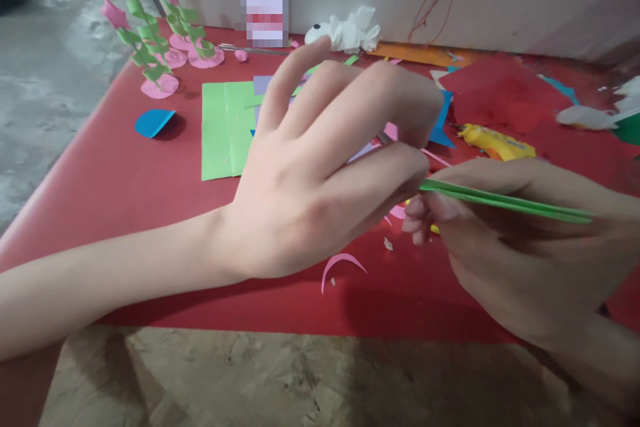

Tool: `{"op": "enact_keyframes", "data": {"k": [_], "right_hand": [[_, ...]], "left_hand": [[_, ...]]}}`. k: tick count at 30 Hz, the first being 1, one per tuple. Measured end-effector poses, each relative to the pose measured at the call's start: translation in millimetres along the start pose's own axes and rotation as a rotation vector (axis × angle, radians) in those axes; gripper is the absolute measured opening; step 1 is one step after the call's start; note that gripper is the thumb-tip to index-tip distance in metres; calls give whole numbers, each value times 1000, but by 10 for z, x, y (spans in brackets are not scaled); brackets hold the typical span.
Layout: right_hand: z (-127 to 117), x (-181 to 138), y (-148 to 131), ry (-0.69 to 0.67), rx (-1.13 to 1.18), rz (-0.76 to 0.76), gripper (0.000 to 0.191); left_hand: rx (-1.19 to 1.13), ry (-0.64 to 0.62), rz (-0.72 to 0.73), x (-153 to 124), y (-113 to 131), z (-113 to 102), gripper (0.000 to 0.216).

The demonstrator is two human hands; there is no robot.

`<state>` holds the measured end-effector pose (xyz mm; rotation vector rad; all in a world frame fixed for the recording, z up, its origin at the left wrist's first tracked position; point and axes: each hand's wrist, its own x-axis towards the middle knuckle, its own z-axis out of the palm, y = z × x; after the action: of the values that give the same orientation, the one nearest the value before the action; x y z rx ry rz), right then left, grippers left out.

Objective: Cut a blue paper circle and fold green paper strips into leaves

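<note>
A folded strip of green paper (500,201) runs across my right hand (530,260), pinched between its thumb and fingers near the strip's left end. My left hand (310,173) reaches over the table with its back toward me. Its thumb and curled index finger close at that same left end of the strip; their fingertips are partly hidden. The other fingers of this hand are bent and held apart in the air. Behind it lies a light green folded paper sheet (215,130), partly covered by the hand. A thin pink paper curve (343,259) rests on the table below.
The red table (165,207) holds pink paper flowers (160,83) with green curled stems at back left. A blue paper cutout (154,123) lies left. To the right are a yellow glue tube (497,141) and scraps. Crumpled white paper (353,30) sits by the wall.
</note>
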<state>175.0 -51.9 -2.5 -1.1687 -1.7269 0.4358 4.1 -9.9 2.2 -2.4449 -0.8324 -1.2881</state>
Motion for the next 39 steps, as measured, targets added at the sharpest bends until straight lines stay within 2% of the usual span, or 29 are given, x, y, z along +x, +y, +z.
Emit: {"op": "enact_keyframes", "data": {"k": [1, 5, 8, 12, 17, 19, 21, 22, 23, 28, 34, 39], "right_hand": [[-3, 1, -4, -6, -3, -4, 10], [-17, 3, -18, -39, -38, -45, 11], [-30, 3, -20, -55, -62, -60, 11], [-50, -9, -23, -48, -67, -61, 11], [-53, -30, -16, -45, -83, -69, 11], [-46, -34, -9, -43, -92, -84, 11], [-42, -34, -4, -44, -98, -93, 11], [-41, -32, -4, -49, -100, -89, 12], [-40, -29, -5, -50, -100, -83, 12], [-24, 7, -15, -53, -129, -107, 12], [-14, 35, -34, -66, -83, -81, 14], [-18, 15, -55, -58, -41, -37, 16]], "left_hand": [[9, 40, -29, 8, 13, 9, 22], [-82, -70, -42, 14, 19, 11, 20], [-174, -82, -72, -7, 1, -2, 21], [-299, -82, -106, -17, -6, -21, 11], [-259, -199, -101, 2, -27, -63, 11], [-237, -160, -49, -1, -38, -69, 12], [-224, -196, -58, -5, -43, -68, 12], [-248, -138, -27, -6, -43, -66, 13], [-250, -185, -78, -6, -41, -64, 12], [-475, -192, -161, -4, -36, -45, 8], [-736, -204, -364, 3, -18, -28, 9], [-845, -202, -392, 19, -9, -38, 8]]}}
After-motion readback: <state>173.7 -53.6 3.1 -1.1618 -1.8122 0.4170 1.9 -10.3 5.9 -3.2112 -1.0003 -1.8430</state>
